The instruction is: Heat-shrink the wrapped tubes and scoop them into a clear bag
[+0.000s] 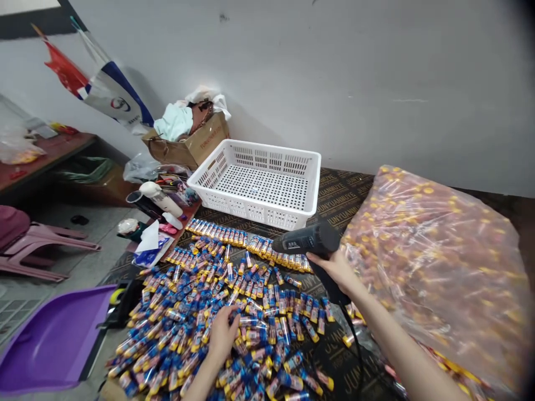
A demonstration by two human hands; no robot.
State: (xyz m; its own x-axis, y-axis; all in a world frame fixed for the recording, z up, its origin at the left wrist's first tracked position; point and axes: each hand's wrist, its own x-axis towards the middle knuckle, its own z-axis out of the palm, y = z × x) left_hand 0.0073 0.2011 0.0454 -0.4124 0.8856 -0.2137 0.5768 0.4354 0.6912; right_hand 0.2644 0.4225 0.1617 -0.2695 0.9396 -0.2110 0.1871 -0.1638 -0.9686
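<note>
A black hair dryer is gripped in my right hand, its nozzle pointing left above a row of small tubes. Down in the heap of small clear tubes with blue labels and yellow ends is my left hand. Its fingers are curled in, with thumb and forefinger near each other; what lies between them is hard to make out. Some tubes lie side by side in a neat row behind the heap, and others lie loose in front of the dryer.
A white plastic crate stands behind the tubes. Right of them lies a big clear bag filled with yellow-ended pieces. A purple dustpan sits at lower left, and a cardboard box with cloths is by the wall. The dryer's cord hangs down.
</note>
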